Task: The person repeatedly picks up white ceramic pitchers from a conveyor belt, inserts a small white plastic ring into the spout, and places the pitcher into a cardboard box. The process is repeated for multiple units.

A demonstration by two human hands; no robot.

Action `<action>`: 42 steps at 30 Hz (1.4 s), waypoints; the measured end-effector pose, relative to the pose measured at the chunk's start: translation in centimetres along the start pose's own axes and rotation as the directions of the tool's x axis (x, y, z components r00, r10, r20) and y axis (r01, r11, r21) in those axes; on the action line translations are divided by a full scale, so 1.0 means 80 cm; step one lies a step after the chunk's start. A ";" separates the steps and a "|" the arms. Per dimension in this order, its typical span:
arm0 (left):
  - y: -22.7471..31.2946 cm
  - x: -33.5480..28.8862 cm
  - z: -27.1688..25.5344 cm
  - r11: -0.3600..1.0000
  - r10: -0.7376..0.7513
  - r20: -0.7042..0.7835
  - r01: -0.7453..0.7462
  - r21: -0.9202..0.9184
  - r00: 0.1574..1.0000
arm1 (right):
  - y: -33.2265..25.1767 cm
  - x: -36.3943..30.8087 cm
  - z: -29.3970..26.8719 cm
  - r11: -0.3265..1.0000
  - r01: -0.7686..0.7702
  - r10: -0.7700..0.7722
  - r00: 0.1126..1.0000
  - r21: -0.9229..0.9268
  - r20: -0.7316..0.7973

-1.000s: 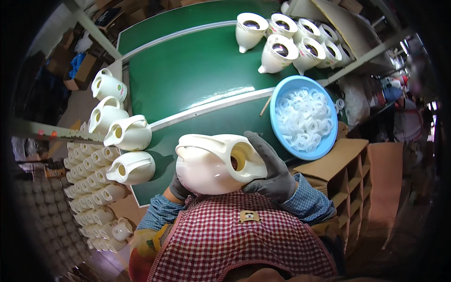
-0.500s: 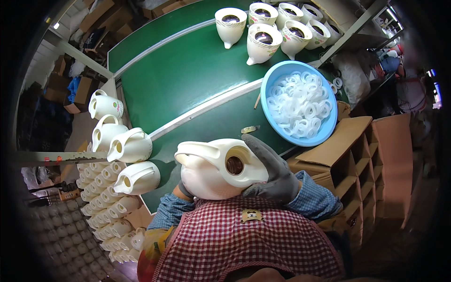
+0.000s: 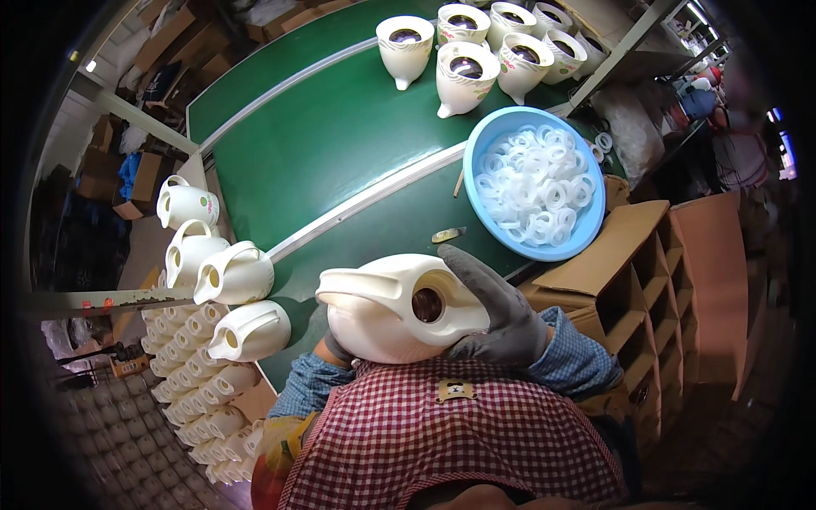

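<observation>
Close in front of my checked apron, both hands hold a cream-white thermos jug [image 3: 378, 319] tipped on its side. Its round opening shows a dark brownish inside. My right hand [image 3: 507, 321], in a grey glove, is wrapped round the right end of the jug, thumb above and fingers below. My left hand [image 3: 337, 348], also gloved, is at the jug's lower left; the jug hides most of its fingers. Just beyond the jug, a small yellowish blade-like piece [image 3: 448, 235] lies on the green table [image 3: 297, 166].
To the right, a light-blue basin [image 3: 478, 183] holds many translucent rings. Several jug bodies [image 3: 465, 81] with dark openings stand at the far right. More white jugs [image 3: 235, 274] line the left edge, with rows of them lower down. A divided cardboard box [image 3: 595, 272] sits at the right.
The view has shifted slightly, so the table things sit a little further left. The jug has turned a little in my hands, which keep their hold.
</observation>
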State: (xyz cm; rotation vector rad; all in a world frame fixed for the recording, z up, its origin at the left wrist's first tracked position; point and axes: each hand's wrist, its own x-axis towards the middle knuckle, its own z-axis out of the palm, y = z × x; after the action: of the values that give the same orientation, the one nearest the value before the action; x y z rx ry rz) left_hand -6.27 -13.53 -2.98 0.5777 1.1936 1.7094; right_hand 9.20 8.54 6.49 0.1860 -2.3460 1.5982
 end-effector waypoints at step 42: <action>0.151 0.616 -0.342 -0.110 0.191 -0.212 0.236 0.965 0.958 | -0.016 -0.112 -0.123 0.769 -0.555 0.357 0.786 -0.319 -0.506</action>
State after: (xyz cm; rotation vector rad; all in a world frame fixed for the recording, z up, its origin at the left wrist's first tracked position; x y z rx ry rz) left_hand -54.99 16.52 -9.79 1.1869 2.7288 0.3521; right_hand 19.71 16.65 8.19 -0.8347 -2.4240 1.0428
